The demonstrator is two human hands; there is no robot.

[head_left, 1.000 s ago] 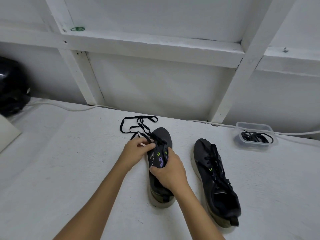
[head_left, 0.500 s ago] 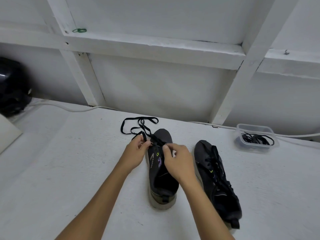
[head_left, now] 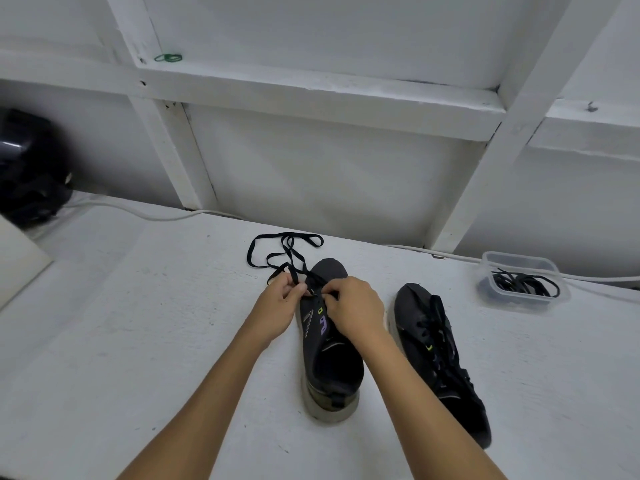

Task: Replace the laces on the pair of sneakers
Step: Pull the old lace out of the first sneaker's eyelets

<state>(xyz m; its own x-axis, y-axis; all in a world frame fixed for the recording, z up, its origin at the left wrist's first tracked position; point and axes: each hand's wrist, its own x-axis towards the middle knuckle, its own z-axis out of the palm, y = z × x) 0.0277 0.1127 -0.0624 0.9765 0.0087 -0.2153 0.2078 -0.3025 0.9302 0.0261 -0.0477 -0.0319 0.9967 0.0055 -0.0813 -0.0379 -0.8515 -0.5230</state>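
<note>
A black sneaker (head_left: 330, 362) stands toe-away in the middle of the white table. A loose black lace (head_left: 277, 249) trails from its front eyelets onto the table beyond the toe. My left hand (head_left: 280, 306) pinches the lace at the shoe's left front. My right hand (head_left: 355, 310) pinches the lace over the tongue near the toe. A second black sneaker (head_left: 440, 358) lies to the right, still laced in black.
A clear plastic tub (head_left: 523, 284) holding coiled black laces sits at the back right. A white cable (head_left: 138, 213) runs along the wall. A dark helmet-like object (head_left: 27, 171) rests at the far left, beside a white board (head_left: 17, 258).
My right hand has moved from the shoe's heel side up to the front eyelets and now pinches the lace. My left hand stays at the lace.
</note>
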